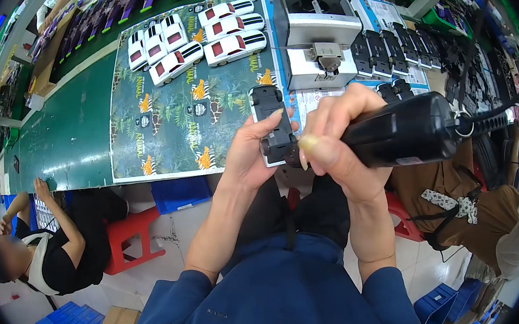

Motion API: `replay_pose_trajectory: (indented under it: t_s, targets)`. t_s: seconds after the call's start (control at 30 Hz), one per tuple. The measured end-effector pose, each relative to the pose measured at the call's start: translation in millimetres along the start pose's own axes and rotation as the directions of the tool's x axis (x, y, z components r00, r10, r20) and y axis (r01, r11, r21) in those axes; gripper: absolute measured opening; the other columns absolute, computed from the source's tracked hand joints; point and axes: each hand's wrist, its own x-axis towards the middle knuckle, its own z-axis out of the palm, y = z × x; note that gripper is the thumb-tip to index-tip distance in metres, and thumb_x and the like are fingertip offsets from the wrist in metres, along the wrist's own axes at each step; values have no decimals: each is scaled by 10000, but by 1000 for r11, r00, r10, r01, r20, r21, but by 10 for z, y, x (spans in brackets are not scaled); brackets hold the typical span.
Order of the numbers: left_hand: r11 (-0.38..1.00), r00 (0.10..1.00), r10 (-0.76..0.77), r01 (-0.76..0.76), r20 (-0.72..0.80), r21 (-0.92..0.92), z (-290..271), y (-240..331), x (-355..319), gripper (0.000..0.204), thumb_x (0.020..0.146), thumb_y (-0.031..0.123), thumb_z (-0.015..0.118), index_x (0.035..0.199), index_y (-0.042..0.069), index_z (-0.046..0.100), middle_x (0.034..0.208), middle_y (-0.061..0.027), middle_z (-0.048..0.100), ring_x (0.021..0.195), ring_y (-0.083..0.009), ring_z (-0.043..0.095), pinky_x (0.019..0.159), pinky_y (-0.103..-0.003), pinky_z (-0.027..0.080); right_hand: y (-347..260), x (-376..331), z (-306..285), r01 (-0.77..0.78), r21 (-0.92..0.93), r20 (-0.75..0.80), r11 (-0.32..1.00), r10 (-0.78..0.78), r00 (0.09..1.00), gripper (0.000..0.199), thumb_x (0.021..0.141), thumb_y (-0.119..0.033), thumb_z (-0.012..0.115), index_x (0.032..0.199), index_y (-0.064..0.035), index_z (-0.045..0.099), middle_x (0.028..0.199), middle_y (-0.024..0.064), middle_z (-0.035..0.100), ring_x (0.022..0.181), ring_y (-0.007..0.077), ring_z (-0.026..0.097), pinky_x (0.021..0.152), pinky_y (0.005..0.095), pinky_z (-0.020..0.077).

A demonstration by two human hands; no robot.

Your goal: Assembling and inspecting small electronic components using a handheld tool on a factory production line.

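My left hand (249,154) is closed around a toy car (270,103), turned so that its black underside faces up. A sliver of white body shows along the car's edge. In my right hand (351,162) is a black corded electric screwdriver (402,131), tilted with its front end toward the car. The fingers of my right hand hide the tip, so I cannot tell whether it touches the underside. Just beyond both hands stands a metal screw feeder (324,28).
Several white toy cars (229,29) rest on a patterned sheet (170,111) at the left. Rows of black car bases (372,50) lie right of the feeder. A seated co-worker (55,235) is at the lower left, near a red stool (131,240). Another person (458,202) sits close on the right.
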Motion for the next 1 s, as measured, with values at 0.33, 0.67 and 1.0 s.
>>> replay_pose_trajectory:
  t_s: [0.33,0.67,1.0]
  targets:
    - [998,998,-58,58,-10,3,75,-30,-19,201,974,116,582,1163,50,568,1022,-78,674,875,-205,676,774,-379,588,-18,47,-34,-55,124,163,991,34,986,306,697,14,788,744,-48,491,607,49,527,482,124,487,465,265,451]
    - [994,994,-101,102,38,-47,64,-16,-25,337,1020,296,525,1213,21,557,1011,-100,669,881,-213,675,788,-379,581,-26,-33,-79,-78,-28,172,997,82,982,296,702,-14,799,757,-46,510,620,60,541,479,134,490,477,272,444]
    - [983,964,91,-127,249,134,-93,153,-106,855,858,762,427,1330,51,473,1037,-82,610,884,-201,646,732,-392,590,-123,-6,-228,106,217,77,970,-125,989,199,870,-118,665,939,-56,489,682,26,509,495,114,485,530,272,460]
